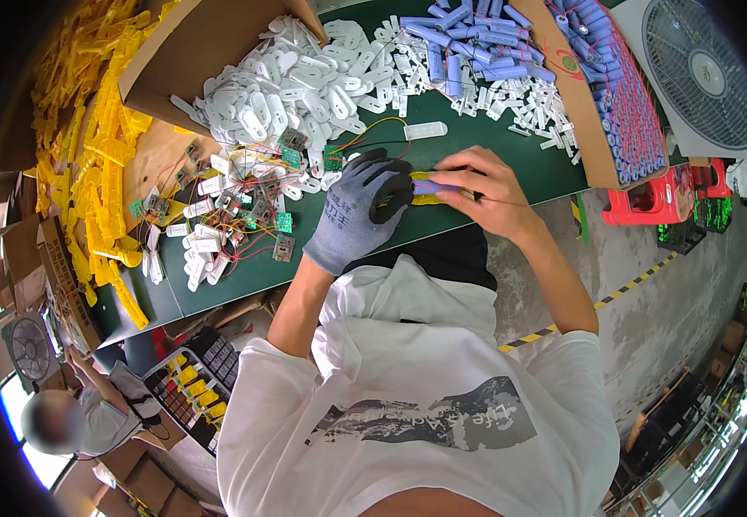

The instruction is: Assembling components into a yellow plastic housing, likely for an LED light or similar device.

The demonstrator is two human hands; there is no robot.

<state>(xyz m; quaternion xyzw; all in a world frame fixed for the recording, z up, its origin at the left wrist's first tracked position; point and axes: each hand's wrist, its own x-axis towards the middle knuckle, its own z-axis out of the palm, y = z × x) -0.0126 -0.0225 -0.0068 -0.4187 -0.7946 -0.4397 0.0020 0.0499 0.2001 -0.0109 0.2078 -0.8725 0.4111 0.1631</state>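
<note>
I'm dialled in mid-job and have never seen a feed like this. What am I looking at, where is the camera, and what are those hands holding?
This is one picture from a wide fisheye camera worn on a person's head, looking down, so straight edges bend near the rim. No machine: just a person's two hands. The left hand wears a grey glove; the right hand is bare. Together they hold a yellow plastic case with a purple battery lying in it, over a green table. On the table lie a heap of white plastic covers, small green circuit boards with red wires, more purple batteries, and a pile of yellow cases at the left. A fan stands top right. Another person sits lower left.
</note>
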